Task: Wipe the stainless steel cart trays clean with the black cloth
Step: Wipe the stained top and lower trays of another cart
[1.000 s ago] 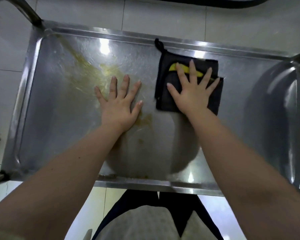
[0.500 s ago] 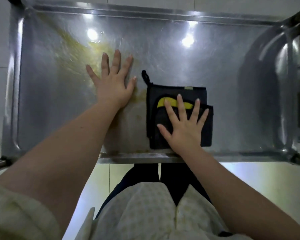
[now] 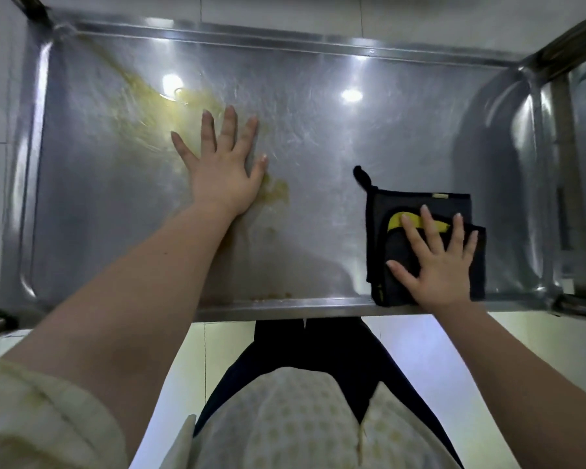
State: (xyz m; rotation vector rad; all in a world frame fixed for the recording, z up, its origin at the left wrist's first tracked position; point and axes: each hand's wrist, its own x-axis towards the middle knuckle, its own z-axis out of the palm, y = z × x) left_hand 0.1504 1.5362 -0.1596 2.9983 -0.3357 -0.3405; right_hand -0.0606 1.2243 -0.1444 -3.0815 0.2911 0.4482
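The stainless steel cart tray (image 3: 318, 82) fills the upper half of the head view. A yellowish smear (image 3: 142, 96) runs from its far left corner toward the middle, with another blotch (image 3: 278, 192) beside my left wrist. My left hand (image 3: 222, 170) lies flat on the tray with fingers spread, next to the smear. The folded black cloth (image 3: 420, 204), with a yellow mark and a hanging loop, lies at the tray's near right edge. My right hand (image 3: 437, 265) presses flat on the cloth, fingers straight and spread.
The tray has a raised rim (image 3: 285, 308) all round. A cart post and handle tube (image 3: 562, 55) stand at the far right corner, another post (image 3: 31, 5) at the far left. Pale tiled floor (image 3: 538, 350) lies below the near edge.
My right hand has slid the cloth from the tray's middle to the near right side. My left hand has stayed flat by the smear. The camera has shifted.
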